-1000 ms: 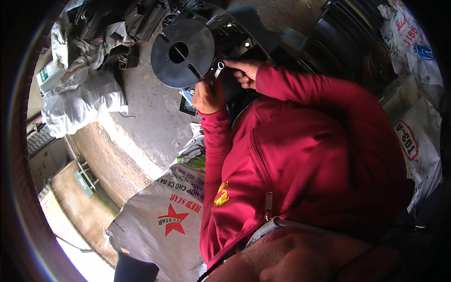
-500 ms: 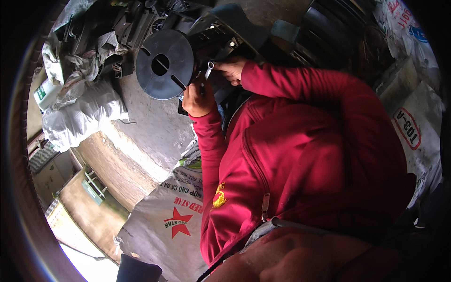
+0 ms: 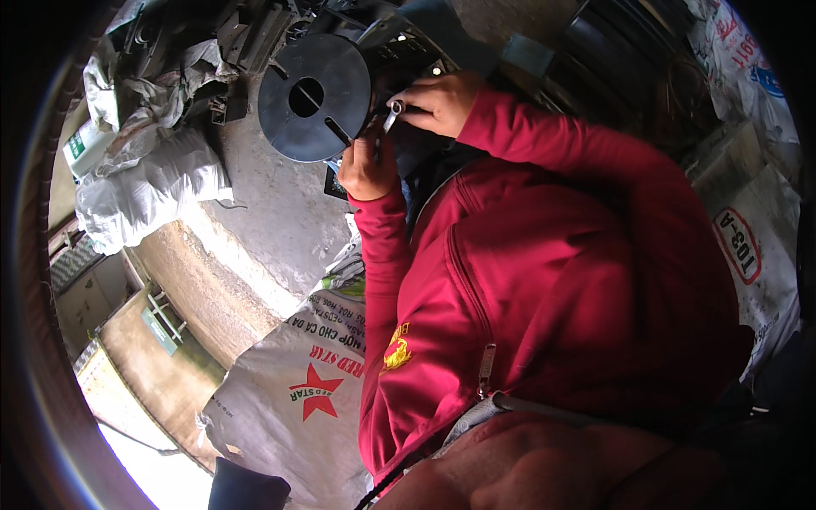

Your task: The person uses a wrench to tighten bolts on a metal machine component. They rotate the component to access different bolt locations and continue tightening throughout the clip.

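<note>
Filling the lower and central part of the view, a soft red zip-front fleece jacket [image 3: 544,289] covers the person's torso and both sleeves, its zipper pull hanging near the hem. Beside it, to the person's left, lies a grey woven plastic sack with a red star print [image 3: 289,399], its surface creased and matte. Above that runs a rough, pale concrete floor slab [image 3: 263,221] with a broken, crumbly edge. Further out, the left hand [image 3: 367,170] is curled shut just beside the rim of a flat, round, dark metal disc with a centre hole and a radial slot [image 3: 316,98]; what its grip encloses cannot be told. The right hand [image 3: 438,102] is closed, its grip pinching a small, short, silvery metal cylinder [image 3: 393,112] between fingertips, held close to the disc's right edge and just above the left hand. Beyond, crumpled grey-white cloth bundles [image 3: 144,183] lie heaped at the far left.
</note>
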`<state>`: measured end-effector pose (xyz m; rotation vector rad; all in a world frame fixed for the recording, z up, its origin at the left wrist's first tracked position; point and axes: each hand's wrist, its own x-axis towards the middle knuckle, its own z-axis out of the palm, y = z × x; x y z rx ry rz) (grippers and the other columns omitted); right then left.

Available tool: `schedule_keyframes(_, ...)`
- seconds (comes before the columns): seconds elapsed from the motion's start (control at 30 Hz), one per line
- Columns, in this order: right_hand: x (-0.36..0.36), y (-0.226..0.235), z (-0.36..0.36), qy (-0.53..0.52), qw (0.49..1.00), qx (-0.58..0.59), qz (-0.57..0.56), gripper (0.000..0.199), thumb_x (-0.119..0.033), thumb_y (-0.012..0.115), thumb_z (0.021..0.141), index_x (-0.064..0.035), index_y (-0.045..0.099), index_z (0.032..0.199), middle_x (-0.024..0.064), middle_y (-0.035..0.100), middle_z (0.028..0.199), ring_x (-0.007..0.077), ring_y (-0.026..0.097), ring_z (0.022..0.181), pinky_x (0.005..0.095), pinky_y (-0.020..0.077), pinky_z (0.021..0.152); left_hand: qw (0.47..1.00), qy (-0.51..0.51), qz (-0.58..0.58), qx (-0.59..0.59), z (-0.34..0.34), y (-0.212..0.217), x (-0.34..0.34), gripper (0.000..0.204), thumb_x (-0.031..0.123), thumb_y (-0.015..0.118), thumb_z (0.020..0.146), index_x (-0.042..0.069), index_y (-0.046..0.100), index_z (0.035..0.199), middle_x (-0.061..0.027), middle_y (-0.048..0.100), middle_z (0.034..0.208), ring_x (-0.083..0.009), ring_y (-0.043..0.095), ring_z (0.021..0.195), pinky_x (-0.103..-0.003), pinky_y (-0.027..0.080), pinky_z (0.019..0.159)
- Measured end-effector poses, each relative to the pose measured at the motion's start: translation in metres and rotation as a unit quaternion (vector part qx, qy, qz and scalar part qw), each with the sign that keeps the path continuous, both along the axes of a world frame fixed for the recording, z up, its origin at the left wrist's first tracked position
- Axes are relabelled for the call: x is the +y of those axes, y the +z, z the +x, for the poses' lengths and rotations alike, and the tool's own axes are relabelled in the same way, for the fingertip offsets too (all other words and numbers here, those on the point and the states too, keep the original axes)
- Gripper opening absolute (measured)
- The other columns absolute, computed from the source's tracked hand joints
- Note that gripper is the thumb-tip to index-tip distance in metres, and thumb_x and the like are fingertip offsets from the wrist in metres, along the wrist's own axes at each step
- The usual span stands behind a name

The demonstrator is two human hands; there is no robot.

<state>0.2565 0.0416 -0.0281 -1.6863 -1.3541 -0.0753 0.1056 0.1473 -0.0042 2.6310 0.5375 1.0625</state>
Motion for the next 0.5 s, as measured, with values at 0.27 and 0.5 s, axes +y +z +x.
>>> schedule_keyframes(0.27, 0.018, 0.003, -0.013, -0.006, 0.998, 0.003, -0.054, 0.021, -0.025, 0.069, 0.079, -0.0199, 0.068, 0.099, 0.0002, 0.065, 0.081, 0.0221, 0.066, 0.070, 0.0343, 0.0532, 0.059, 1.000, 0.000, -0.022, -0.012, 0.001, 0.004, -0.004, 0.020, 0.002, 0.072, 0.079, 0.005, 0.070, 0.099, -0.0108, 0.071, 0.093, -0.0232, 0.070, 0.079, -0.031, 0.055, 0.064)
schedule_keyframes(0.5, 0.026, -0.004, -0.014, 0.017, 1.000, 0.009, -0.017, 0.012, -0.020, 0.069, 0.083, -0.0109, 0.069, 0.091, 0.0042, 0.066, 0.081, 0.0238, 0.066, 0.071, 0.0342, 0.0532, 0.060, 0.971, 0.018, -0.238, 0.028, -0.048, 0.018, -0.031, 0.033, -0.001, 0.059, 0.088, 0.001, 0.061, 0.121, -0.0123, 0.064, 0.087, -0.0238, 0.064, 0.066, -0.033, 0.051, 0.062)
